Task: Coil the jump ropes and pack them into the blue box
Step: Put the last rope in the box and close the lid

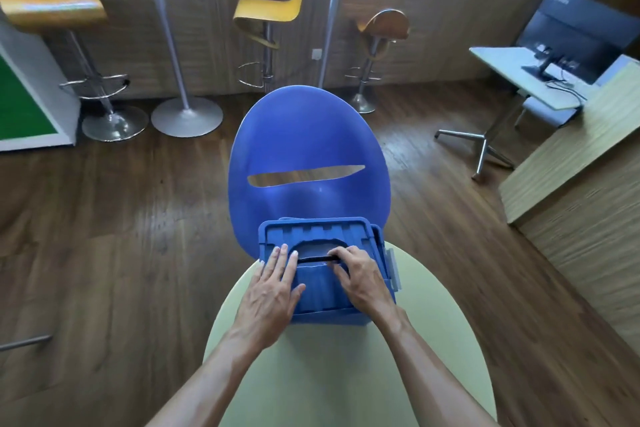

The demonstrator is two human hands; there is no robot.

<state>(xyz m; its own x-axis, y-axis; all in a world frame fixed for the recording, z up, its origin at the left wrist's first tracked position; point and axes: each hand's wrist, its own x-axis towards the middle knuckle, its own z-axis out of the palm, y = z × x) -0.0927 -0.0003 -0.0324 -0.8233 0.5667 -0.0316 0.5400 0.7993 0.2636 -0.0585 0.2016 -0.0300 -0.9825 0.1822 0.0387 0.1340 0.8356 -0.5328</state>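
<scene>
The blue box (346, 317) stands on a pale round table (433, 340), with its blue lid (322, 230) lying on top. My left hand (273, 291) lies flat on the lid's left side, fingers straight. My right hand (362, 276) rests on the lid's right side, and its curled fingers hold the thin dark handle (311, 258) that crosses the lid's recess. No jump rope shows; the lid hides the inside of the box.
A blue chair (308, 135) stands just behind the table. Yellow bar stools (273, 10) and a high table's pole (173, 45) line the far wall. At the right are a wooden counter (571, 166) and a desk with a monitor (581, 31).
</scene>
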